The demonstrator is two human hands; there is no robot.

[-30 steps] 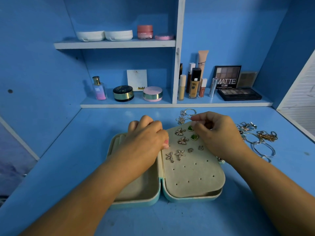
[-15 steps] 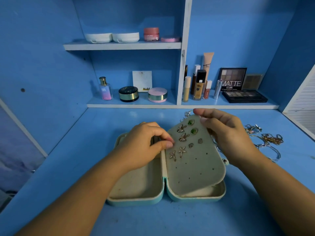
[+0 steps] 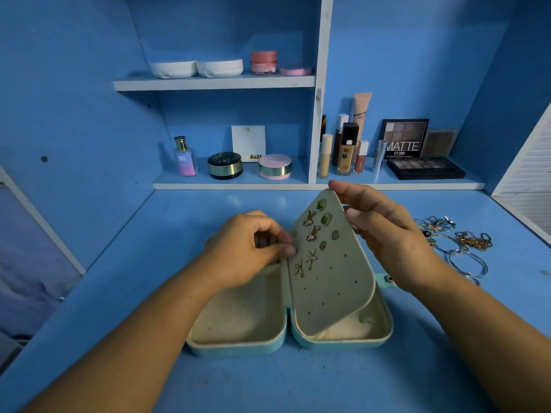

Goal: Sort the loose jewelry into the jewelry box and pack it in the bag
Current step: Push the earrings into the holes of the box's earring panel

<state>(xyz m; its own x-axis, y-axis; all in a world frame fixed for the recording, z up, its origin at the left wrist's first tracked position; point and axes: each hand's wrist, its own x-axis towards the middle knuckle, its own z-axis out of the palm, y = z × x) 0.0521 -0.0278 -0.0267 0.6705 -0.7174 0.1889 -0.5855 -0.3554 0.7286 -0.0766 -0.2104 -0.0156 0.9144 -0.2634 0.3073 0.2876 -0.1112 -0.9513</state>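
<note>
Earring panel [image 3: 331, 272] is thin and flexible: my right hand [image 3: 384, 234] grips its top edge, my left hand [image 3: 253, 248] pinches the hinge side; studs snag easily.

The raised earring panel [image 3: 331, 272] conceals most of the right compartment of the jewelry box [image 3: 343, 342]; only a strip of lining along its near edge shows. The left hand [image 3: 247, 251] covers the far end of the left compartment, and what its curled fingers pinch at the panel's edge cannot be identified (a dark shape between them is unclear). The right hand [image 3: 384, 231] hides the panel's far right edge and the near end of the loose jewelry [image 3: 456, 242], whose tangled pieces cannot be told apart. Both forearms are cut off by the bottom edge. Label print on the foundation bottle [image 3: 347, 150] is too small to read.
</note>
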